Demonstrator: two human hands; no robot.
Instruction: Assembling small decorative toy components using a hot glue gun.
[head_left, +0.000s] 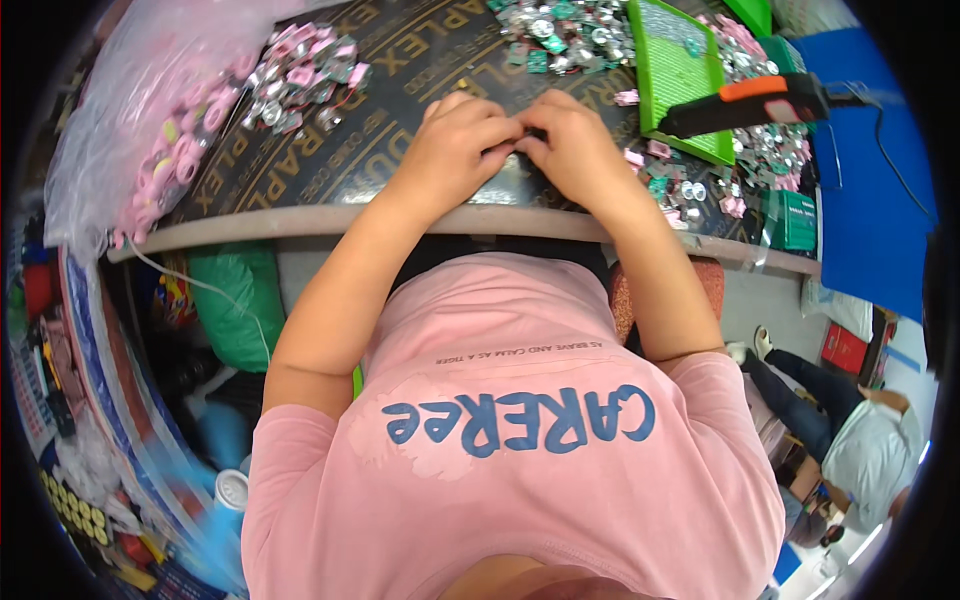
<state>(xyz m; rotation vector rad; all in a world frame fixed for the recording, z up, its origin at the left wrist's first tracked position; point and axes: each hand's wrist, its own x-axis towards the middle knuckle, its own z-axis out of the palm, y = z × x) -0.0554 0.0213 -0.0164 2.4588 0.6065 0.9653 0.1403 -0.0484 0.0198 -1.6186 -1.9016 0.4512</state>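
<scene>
Over the middle of the dark printed work board (pixel 400 125), my left hand (pixel 460 140) and my right hand (pixel 565 145) meet at the fingertips. Fingers of both hands are curled and pinched together, and whatever lies between them is hidden or too small to name. Left of my hands is a pile of small pink, silver and clear parts (pixel 305 75). A heap of green and silver small parts (pixel 560 35) lies beyond my right hand. Nearest to the right hand on its outer side are loose pink pieces (pixel 655 150).
At the right stands a green tray (pixel 685 75), with a black and orange handheld tool (pixel 750 103) across it. More mixed parts lie around the tray, near a green box (pixel 792 220). A clear plastic bag with pink ring-shaped pieces (pixel 170 165) rests at the left. Another person (pixel 865 450) is behind, at right.
</scene>
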